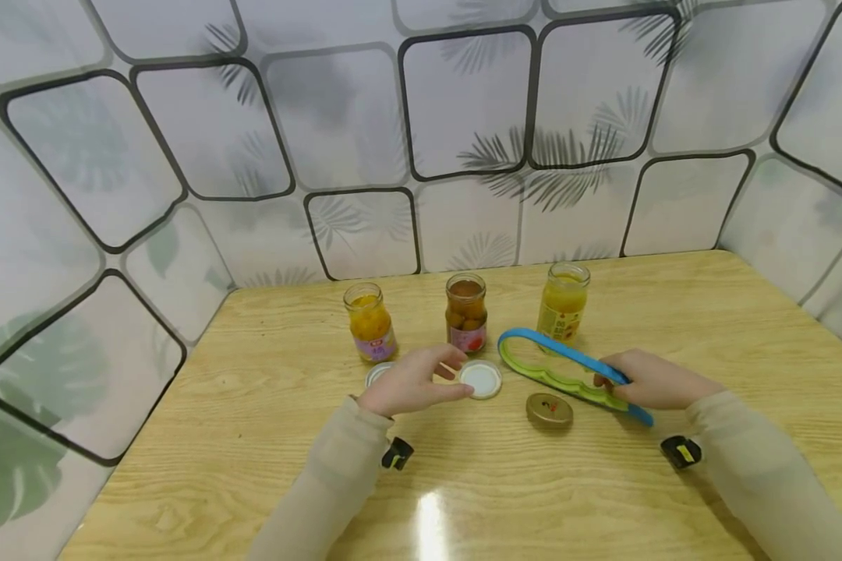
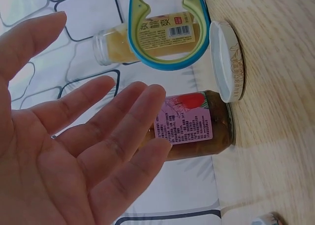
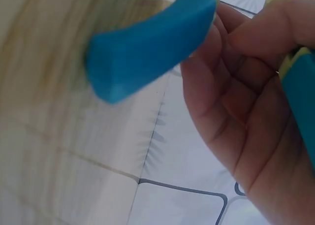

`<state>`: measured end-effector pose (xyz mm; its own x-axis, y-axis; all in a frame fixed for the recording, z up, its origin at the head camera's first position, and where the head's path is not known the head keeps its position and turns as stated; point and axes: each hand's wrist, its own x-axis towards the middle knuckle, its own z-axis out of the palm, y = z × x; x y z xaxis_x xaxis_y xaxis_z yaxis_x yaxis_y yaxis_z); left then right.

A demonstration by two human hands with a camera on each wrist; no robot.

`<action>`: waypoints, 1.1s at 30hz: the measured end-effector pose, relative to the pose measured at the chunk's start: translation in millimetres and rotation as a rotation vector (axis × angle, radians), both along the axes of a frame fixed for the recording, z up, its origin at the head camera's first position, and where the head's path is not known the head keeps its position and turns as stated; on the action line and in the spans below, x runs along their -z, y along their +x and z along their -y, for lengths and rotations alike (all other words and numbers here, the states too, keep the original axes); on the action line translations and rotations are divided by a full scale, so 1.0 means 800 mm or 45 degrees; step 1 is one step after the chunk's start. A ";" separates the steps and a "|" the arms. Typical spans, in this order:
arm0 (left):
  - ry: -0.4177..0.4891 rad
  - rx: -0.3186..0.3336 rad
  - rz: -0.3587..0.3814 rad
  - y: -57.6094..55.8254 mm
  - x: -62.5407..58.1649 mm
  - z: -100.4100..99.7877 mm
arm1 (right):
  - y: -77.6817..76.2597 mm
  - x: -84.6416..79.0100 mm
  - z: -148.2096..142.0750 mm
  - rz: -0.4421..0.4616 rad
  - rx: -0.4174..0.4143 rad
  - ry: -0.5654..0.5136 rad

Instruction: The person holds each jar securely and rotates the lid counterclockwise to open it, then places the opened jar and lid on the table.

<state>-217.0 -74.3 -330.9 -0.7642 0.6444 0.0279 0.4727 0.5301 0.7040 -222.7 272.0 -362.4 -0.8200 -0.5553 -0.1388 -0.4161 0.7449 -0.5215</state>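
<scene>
My right hand (image 1: 645,379) grips the handle end of a blue and green jar opener (image 1: 550,343), its scalloped loop reaching left over the table. In the right wrist view, fingers curl beside the blue handle (image 3: 147,48). My left hand (image 1: 421,382), fingers spread and holding nothing, hovers near an upturned white-lined lid (image 1: 482,379). Another lid (image 1: 377,373) is partly hidden behind that hand. A gold lid (image 1: 550,411) lies below the opener. Behind the left hand stands an open jar of brown fruit (image 1: 466,319) with a pink label, seen close in the left wrist view.
An open jar of orange fruit (image 1: 370,323) stands to the left. On the right, an open yellow jar (image 1: 563,304) is partly overlapped by the opener. All stand on a wooden table (image 1: 252,436) against a patterned wall (image 1: 351,117).
</scene>
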 end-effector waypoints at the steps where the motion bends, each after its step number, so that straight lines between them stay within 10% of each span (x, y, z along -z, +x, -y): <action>1: -0.002 0.000 0.000 0.000 0.000 0.000 | 0.000 0.000 -0.001 0.004 0.000 -0.011; 21: -0.033 0.027 0.030 -0.004 0.004 -0.002 | -0.004 -0.009 -0.010 -0.064 0.009 0.008; 33: -0.045 0.024 0.029 -0.004 0.004 0.000 | 0.006 -0.025 -0.022 -0.675 0.080 -0.284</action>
<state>-220.6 -74.1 -334.0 -0.7520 0.6591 -0.0121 0.4672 0.5458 0.6956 -218.2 289.3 -342.8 -0.7779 -0.4718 0.4150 -0.6218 0.6728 -0.4008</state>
